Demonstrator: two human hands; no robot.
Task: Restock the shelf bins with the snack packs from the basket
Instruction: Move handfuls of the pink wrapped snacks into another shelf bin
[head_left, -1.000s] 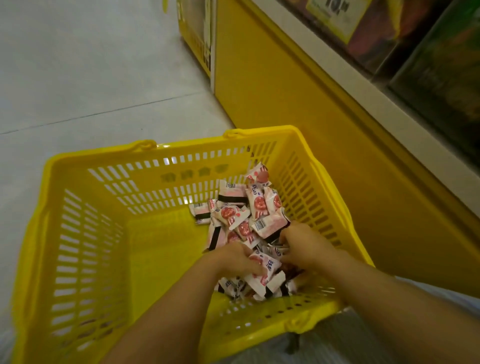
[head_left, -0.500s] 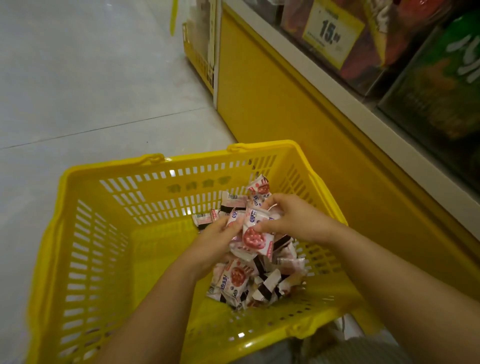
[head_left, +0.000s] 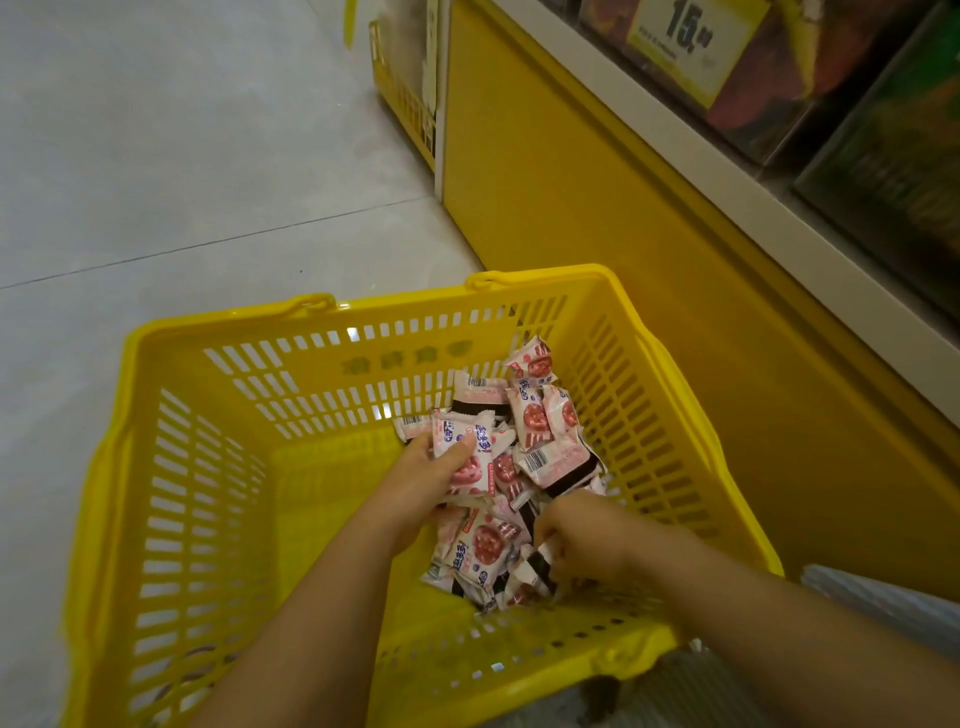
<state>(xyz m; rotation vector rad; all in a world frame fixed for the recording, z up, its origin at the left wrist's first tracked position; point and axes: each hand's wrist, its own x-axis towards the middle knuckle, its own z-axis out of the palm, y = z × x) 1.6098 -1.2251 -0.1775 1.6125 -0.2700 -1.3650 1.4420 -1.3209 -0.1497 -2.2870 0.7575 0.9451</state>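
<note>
A yellow slotted plastic basket (head_left: 218, 467) stands on the floor below me. Several small pink-and-white snack packs (head_left: 540, 410) with red pictures lie piled in its right half. My left hand (head_left: 421, 483) is inside the basket, its thumb pressed on a small stack of packs (head_left: 465, 457) that it holds. My right hand (head_left: 587, 535) reaches down into the near part of the pile, fingers curled among the packs; whether it grips any is hidden.
A yellow shelf base (head_left: 623, 218) with a white ledge (head_left: 737, 208) runs along the right. Clear bins of dark packaged goods (head_left: 883, 156) and a yellow price tag (head_left: 691, 36) sit above. Grey tiled floor (head_left: 156, 156) lies to the left.
My right hand let go of the packs held between both hands and dropped to the near side of the pile. My left hand keeps the stack. The view tilted slightly upward.
</note>
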